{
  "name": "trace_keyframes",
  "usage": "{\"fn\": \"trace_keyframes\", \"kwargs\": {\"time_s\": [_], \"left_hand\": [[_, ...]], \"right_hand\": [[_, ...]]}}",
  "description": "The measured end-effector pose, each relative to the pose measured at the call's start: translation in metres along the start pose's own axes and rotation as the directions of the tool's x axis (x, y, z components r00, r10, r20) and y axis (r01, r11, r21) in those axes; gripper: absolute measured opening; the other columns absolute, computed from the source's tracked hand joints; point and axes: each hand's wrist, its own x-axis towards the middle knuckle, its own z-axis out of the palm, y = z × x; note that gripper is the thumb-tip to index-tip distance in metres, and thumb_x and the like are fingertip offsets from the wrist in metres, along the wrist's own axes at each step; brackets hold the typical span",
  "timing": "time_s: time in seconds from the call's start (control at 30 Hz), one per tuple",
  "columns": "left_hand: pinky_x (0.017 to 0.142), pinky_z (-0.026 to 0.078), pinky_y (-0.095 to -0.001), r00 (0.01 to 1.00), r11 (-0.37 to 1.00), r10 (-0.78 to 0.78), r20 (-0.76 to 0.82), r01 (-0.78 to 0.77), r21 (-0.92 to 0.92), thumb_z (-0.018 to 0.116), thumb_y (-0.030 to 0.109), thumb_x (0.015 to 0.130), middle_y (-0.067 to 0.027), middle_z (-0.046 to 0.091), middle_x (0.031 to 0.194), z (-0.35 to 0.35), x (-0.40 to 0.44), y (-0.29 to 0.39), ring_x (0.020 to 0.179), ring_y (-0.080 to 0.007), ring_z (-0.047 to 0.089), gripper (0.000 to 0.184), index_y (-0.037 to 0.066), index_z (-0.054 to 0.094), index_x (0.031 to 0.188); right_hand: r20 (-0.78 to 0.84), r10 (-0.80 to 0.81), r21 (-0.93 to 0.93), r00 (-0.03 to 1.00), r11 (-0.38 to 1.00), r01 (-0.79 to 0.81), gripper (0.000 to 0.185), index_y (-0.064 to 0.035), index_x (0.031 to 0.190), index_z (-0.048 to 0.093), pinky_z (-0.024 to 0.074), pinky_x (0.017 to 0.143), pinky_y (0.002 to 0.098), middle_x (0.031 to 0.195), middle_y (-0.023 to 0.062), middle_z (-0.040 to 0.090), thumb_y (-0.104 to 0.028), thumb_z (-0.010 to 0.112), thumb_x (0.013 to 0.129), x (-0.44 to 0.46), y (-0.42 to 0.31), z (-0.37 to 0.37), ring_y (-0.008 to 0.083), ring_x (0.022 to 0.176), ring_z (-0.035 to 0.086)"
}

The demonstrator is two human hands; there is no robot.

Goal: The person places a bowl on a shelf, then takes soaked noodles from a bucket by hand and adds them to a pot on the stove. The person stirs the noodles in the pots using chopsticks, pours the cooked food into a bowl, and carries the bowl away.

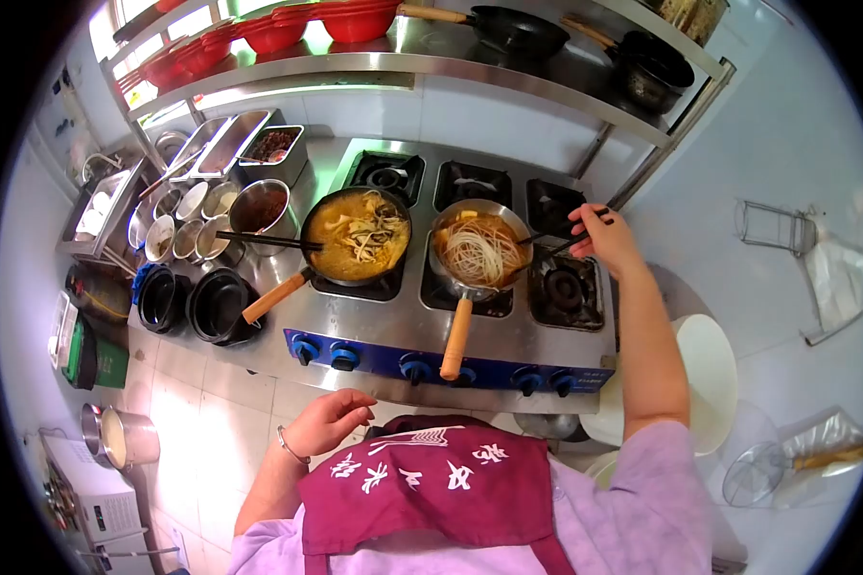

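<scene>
My right hand (pixel 599 235) is closed on a pair of dark chopsticks (pixel 553 251), whose tips reach into the right pan. That pan (pixel 458 331) has a wooden handle pointing toward me and holds pale noodles (pixel 482 255) in orange broth. To its left, another pan (pixel 283 299) contains yellowish broth with noodles and vegetables (pixel 366 230); black chopsticks (pixel 268 241) lie across its left rim. Both pans stand on the gas stove (pixel 422 316). My left hand (pixel 329 422) hangs in front of the stove edge by the apron, fingers loosely bent and apart, holding nothing.
Steel seasoning cups (pixel 190 240), a tall pot of red sauce (pixel 262 208) and black bowls (pixel 221 307) stand left of the stove. Overhead, a steel shelf (pixel 403 64) bears red bowls (pixel 360 21) and black pans (pixel 518 34). A white bin (pixel 710 383) is at the right.
</scene>
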Motion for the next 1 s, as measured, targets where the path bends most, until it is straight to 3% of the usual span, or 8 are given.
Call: {"fn": "trace_keyframes", "kwargs": {"time_s": [0.23,0.47,0.63,0.77,0.83,0.9,0.97,1.0], "left_hand": [[0.077,0.049,-0.0265,0.999,0.999,0.015,0.041,-0.017,0.051,0.052,0.014,0.093,-0.0076,0.063,0.092,0.001,0.01,0.006,0.086,-0.0134,0.06,0.026,-0.004,0.054,0.112],[0.077,0.049,-0.0274,0.994,0.998,0.01,0.105,-0.003,-0.067,0.045,0.025,0.097,-0.0086,0.062,0.096,0.023,0.071,0.003,0.084,-0.0153,0.06,0.034,-0.003,0.051,0.117],[0.074,0.048,-0.0261,0.974,0.926,-0.165,0.155,0.207,-0.316,0.047,0.033,0.095,-0.0087,0.062,0.096,0.054,0.122,0.013,0.085,-0.0149,0.06,0.041,0.001,0.047,0.121],[0.069,0.047,-0.0255,0.976,0.911,-0.148,0.16,0.197,-0.362,0.051,0.032,0.093,-0.0076,0.061,0.089,0.079,0.137,0.023,0.079,-0.0145,0.06,0.037,0.003,0.048,0.115],[0.062,0.045,-0.0257,0.972,0.915,-0.098,0.215,0.173,-0.365,0.052,0.029,0.091,-0.0059,0.059,0.078,0.084,0.141,0.024,0.07,-0.0138,0.057,0.03,0.004,0.048,0.106],[0.059,0.044,-0.0256,0.973,0.923,-0.106,0.204,0.173,-0.345,0.052,0.027,0.091,-0.0053,0.057,0.074,0.086,0.141,0.025,0.066,-0.0132,0.055,0.026,0.004,0.048,0.103],[0.056,0.042,-0.0255,0.974,0.931,-0.113,0.194,0.172,-0.321,0.052,0.024,0.091,-0.0047,0.055,0.071,0.088,0.14,0.026,0.062,-0.0126,0.053,0.023,0.004,0.048,0.101],[0.056,0.042,-0.0247,0.976,0.927,-0.12,0.183,0.176,-0.33,0.053,0.024,0.09,-0.0044,0.056,0.071,0.089,0.139,0.027,0.062,-0.0121,0.054,0.023,0.004,0.048,0.101]], "right_hand": [[-0.243,0.031,0.257,0.969,0.966,0.034,0.042,-0.0002,0.092,0.058,0.0524,0.05,0.0286,0.073,0.0099,0.056,-0.04,0.045,0.095,0.004,0.021,-0.009,0.0219,0.057,0.062],[-0.061,-0.031,0.268,0.998,0.962,0.046,0.043,0.0013,0.093,0.058,0.0531,0.052,0.0287,0.076,0.0109,0.057,-0.04,0.045,0.094,0.015,-0.018,0.028,0.0226,0.059,0.063],[0.103,-0.002,0.079,0.995,0.997,-0.006,0.039,0.0007,0.094,0.058,0.0532,0.055,0.028,0.079,0.011,0.056,-0.036,0.045,0.095,0.012,-0.029,0.068,0.0204,0.059,0.062],[0.239,-0.085,-0.114,0.967,0.987,0.115,0.029,-0.0016,0.094,0.059,0.0517,0.057,0.0257,0.079,0.0084,0.059,-0.028,0.047,0.094,-0.006,-0.045,0.077,0.0171,0.06,0.061],[0.387,-0.238,-0.304,0.891,0.879,0.368,0.025,-0.0027,0.095,0.06,0.0502,0.059,0.0267,0.079,0.0072,0.062,-0.026,0.052,0.092,-0.022,-0.048,0.08,0.0154,0.062,0.061],[0.474,-0.383,-0.469,0.793,0.652,0.596,0.017,-0.0049,0.093,0.062,0.0478,0.063,0.0335,0.084,0.0108,0.065,-0.02,0.059,0.086,-0.035,-0.049,0.083,0.0235,0.068,0.062],[0.603,-0.493,-0.396,0.627,0.497,0.772,0.018,-0.0063,0.09,0.062,0.0469,0.064,0.0381,0.084,0.0124,0.064,-0.023,0.056,0.086,-0.04,-0.041,0.082,0.0325,0.072,0.06],[0.602,-0.493,-0.397,0.629,0.499,0.771,0.018,-0.0063,0.09,0.062,0.0469,0.064,0.0381,0.084,0.0124,0.064,-0.023,0.056,0.086,-0.042,-0.04,0.081,0.0325,0.072,0.06]]}}
